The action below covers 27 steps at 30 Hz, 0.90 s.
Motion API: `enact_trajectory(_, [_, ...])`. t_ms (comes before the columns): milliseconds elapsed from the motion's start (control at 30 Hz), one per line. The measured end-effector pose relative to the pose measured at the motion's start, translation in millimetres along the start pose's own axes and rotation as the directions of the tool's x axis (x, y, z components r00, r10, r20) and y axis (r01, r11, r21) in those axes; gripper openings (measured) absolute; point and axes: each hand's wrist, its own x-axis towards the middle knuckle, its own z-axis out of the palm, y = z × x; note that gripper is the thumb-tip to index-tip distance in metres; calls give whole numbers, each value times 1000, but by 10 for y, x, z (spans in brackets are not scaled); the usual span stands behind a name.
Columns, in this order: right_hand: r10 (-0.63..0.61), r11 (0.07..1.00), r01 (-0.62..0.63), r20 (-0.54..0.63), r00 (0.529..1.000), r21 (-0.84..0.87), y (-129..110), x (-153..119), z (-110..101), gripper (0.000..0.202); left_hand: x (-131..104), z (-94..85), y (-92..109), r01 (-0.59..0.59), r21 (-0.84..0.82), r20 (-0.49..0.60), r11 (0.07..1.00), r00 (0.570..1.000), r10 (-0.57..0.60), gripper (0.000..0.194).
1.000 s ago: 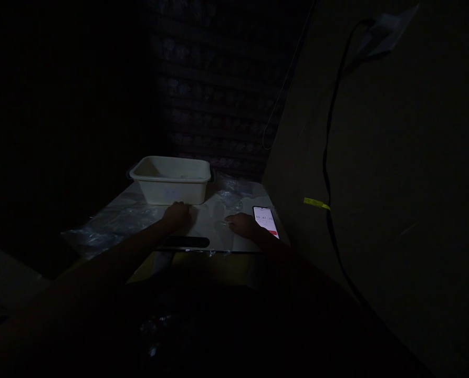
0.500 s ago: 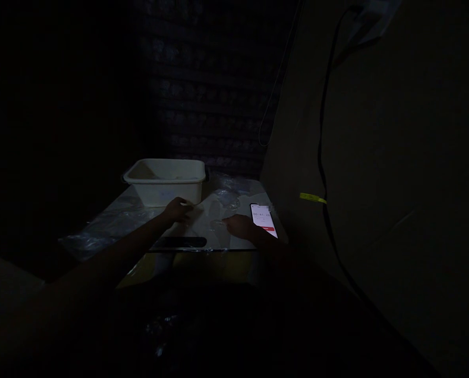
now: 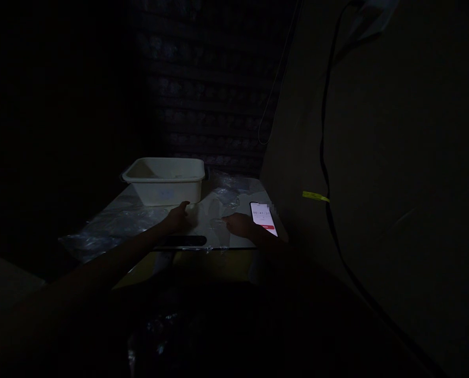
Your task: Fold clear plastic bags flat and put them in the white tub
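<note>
In the dim head view, my left hand [image 3: 177,218] hovers over the small white table [image 3: 203,226], just in front of a white plastic tub [image 3: 167,191]. Its fingers are apart, and nothing shows in them. My right hand [image 3: 238,224] is closed, thumb and fingertips pinched at the edge of a clear plastic bag [image 3: 219,227] that lies flat on the tabletop. The bag's outline is faint in the low light. Right beside that hand lies a phone [image 3: 262,215] with a lit timer screen, partly covered by my wrist.
Crumpled clear plastic [image 3: 112,231] spreads over the table's left side, and more clear plastic [image 3: 226,191] lies behind, right of the tub. A dark slot [image 3: 185,240] runs along the front edge. On the right wall hangs a black cable [image 3: 324,152] with a yellow tag [image 3: 315,196].
My left hand has turned slightly, its index finger now raised toward the tub's front. My right hand stays nearly where it was, at the plastic.
</note>
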Motion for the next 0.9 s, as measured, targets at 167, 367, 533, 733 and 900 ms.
enact_trajectory(167, [8, 1000, -8, 2, 1000, -1, -15, -8, -16, 39, -96, -82, 76, 4, 20, 37, 1000, 999, -5, 70])
enact_trajectory(367, [-2, 1000, 2, -11, 1000, -1, -1, 6, 14, 38, -147, -117, 78, -34, -107, 41, 994, 998, 38, 66])
enact_trajectory(533, [-2, 1000, 2, -24, 1000, 11, 24, 36, 49, 39, -114, -120, 95, -7, -330, -7, 944, 1000, 6, 54])
enact_trajectory(733, [-17, 1000, 17, -42, 999, -7, 21, 27, 44, 38, -114, -69, 138, 48, -619, 146, 784, 988, 55, 55])
enact_trajectory(900, [0, 1000, 0, -27, 1000, 3, 12, 20, 33, 40, -88, -109, 52, -96, -357, 153, 929, 975, 160, 39])
